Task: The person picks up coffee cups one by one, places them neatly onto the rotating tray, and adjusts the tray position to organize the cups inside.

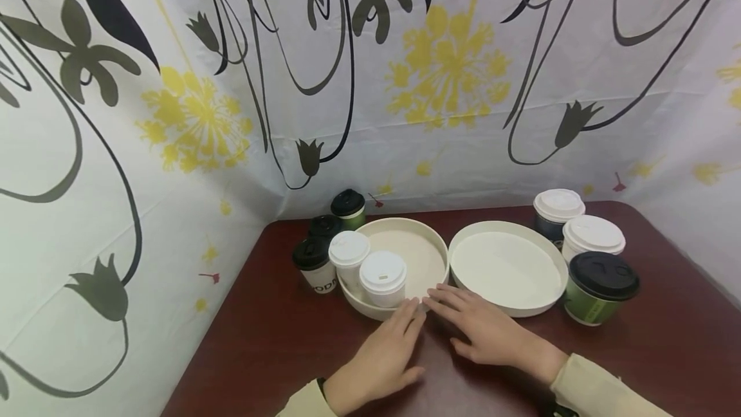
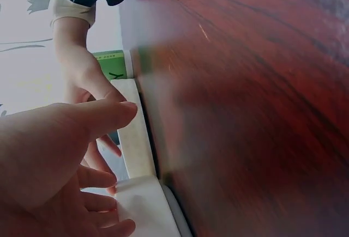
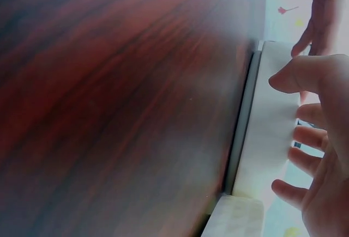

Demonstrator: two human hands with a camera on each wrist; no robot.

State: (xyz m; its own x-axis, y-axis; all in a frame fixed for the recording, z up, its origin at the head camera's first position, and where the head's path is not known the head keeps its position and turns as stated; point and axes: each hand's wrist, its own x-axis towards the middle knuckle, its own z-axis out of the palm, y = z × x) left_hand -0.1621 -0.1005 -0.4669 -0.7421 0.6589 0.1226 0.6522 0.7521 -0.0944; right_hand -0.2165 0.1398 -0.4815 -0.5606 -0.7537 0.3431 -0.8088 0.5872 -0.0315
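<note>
A round cream tray (image 1: 425, 256) lies on the table, with a white-lidded cup (image 1: 383, 282) inside it at the front left. A second white-lidded cup (image 1: 349, 256) overlaps its left side. My left hand (image 1: 376, 362) has its fingers extended, fingertips right at the tray's front rim. Just to the right, my right hand (image 1: 486, 330) is spread, its fingertips by the same rim near where the two trays meet. Both hands hold nothing. In the right wrist view the right hand's fingers (image 3: 308, 139) lie along the pale tray wall (image 3: 267, 117).
Another round tray (image 1: 509, 269), whiter inside, sits against the first. Black-lidded cups (image 1: 315, 266) cluster on the left. On the right are two white-lidded cups (image 1: 593, 235) and a green cup with a black lid (image 1: 602, 288). Patterned cloth (image 1: 370, 101) hangs behind the dark red table (image 1: 243, 352).
</note>
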